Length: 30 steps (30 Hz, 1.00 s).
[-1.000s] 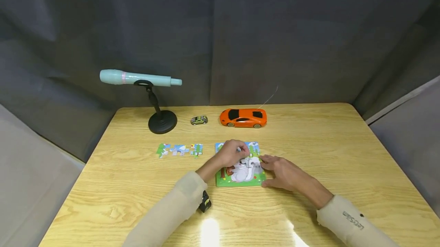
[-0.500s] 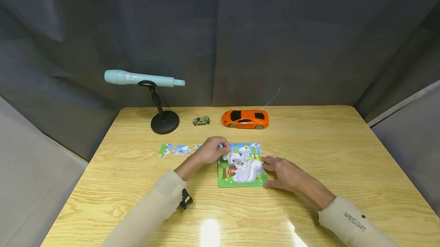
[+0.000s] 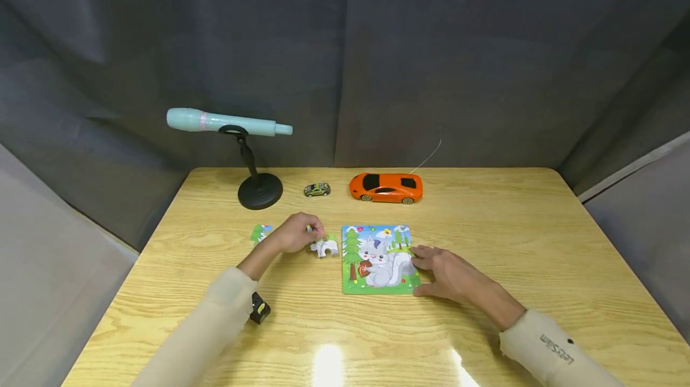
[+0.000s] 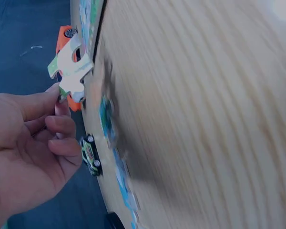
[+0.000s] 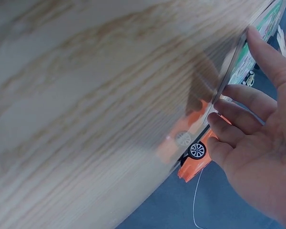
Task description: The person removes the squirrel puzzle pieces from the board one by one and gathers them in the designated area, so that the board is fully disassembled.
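Note:
My left hand (image 3: 295, 232) pinches a white and green jigsaw piece (image 3: 325, 247) between thumb and index finger, just left of the puzzle board. The left wrist view shows this piece raised above the table, its other fingers loosely curled. A squirrel picture with trees and flowers covers the square puzzle board (image 3: 377, 261), which lies flat on the table. Along the board's right edge rests my right hand (image 3: 447, 273), fingers extended and thumb apart. Beyond the left hand lie other jigsaw pieces (image 3: 261, 233), partly hidden by it; the left wrist view shows more of them (image 4: 106, 119).
An orange toy car (image 3: 386, 188) with a thin antenna stands behind the board. Left of it are a small green toy car (image 3: 317, 190) and a pale blue microphone (image 3: 232, 123) on a black stand (image 3: 260, 190). Dark curtain (image 3: 458, 63) hangs behind the wooden table.
My left hand has moved left, off the puzzle board, carrying the jigsaw piece and uncovering the squirrel picture. The right hand stays at the board's edge.

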{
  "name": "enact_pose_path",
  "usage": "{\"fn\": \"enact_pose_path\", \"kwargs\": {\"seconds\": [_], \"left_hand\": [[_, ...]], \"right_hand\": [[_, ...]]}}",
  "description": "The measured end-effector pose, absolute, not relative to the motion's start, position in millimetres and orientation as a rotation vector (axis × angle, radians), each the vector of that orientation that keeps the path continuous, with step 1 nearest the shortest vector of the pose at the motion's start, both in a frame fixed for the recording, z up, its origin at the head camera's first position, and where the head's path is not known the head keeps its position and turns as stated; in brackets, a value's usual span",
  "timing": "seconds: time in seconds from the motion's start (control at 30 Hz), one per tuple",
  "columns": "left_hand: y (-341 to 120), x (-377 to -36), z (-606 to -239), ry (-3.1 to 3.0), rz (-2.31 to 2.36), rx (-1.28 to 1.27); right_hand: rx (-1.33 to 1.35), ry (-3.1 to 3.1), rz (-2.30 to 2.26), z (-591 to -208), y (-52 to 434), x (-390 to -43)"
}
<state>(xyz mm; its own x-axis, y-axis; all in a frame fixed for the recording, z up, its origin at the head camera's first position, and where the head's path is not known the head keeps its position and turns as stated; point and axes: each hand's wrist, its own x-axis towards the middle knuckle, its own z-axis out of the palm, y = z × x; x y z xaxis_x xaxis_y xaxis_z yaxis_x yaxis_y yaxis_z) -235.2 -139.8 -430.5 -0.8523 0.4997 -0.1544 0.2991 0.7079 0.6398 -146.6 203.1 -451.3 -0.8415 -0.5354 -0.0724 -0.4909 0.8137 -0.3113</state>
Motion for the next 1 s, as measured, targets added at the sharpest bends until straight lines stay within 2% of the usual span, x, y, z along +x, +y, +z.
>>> {"fn": "enact_pose_path", "kwargs": {"seconds": [0.37, 1.0], "left_hand": [[-161, -229, -432, 2.586, 0.825, 0.582], [-162, -226, -446, 2.728, 0.798, 0.532]], "right_hand": [[-0.817, 2.84, -0.41, -450, 203, -147], [-0.826, 2.845, -0.423, -451, 203, -145]]}}
